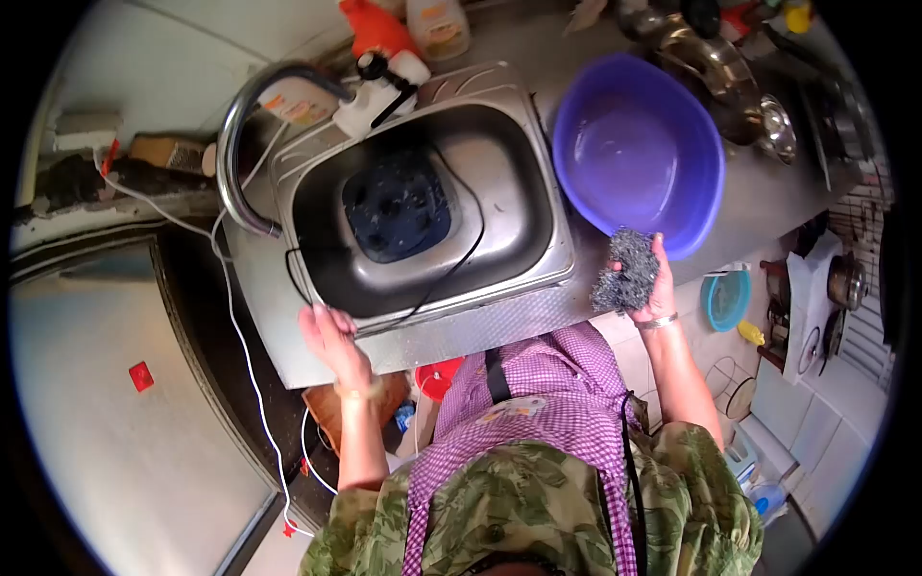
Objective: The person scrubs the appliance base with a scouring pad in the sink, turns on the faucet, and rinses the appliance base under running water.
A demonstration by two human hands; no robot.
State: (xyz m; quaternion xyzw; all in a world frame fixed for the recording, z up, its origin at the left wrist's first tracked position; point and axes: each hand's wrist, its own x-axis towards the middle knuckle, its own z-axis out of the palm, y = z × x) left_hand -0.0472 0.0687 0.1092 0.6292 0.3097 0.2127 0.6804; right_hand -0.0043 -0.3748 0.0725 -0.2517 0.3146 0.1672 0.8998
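Note:
My right hand [659,288] grips a grey steel wool scourer [626,273] at the front rim of a purple plastic basin [706,226]. My left hand [334,344] is at the front left edge of the stainless steel sink [514,173], fingers bent and close together. A thin black cord [471,252] loops over the sink and runs into these fingers, which seem to pinch it. On the sink floor lies a dark blue, rounded-square piece [396,206] with light specks; its kind is unclear. The basin stands on the counter right of the sink.
A curved chrome faucet [230,144] rises at the sink's left. Behind it stand a white-and-black dispenser [370,104] and bottles [437,27]. Metal bowls [776,128] sit at the back right. A white cable [240,317] hangs by the counter's left end. A teal basin [726,298] is lower right.

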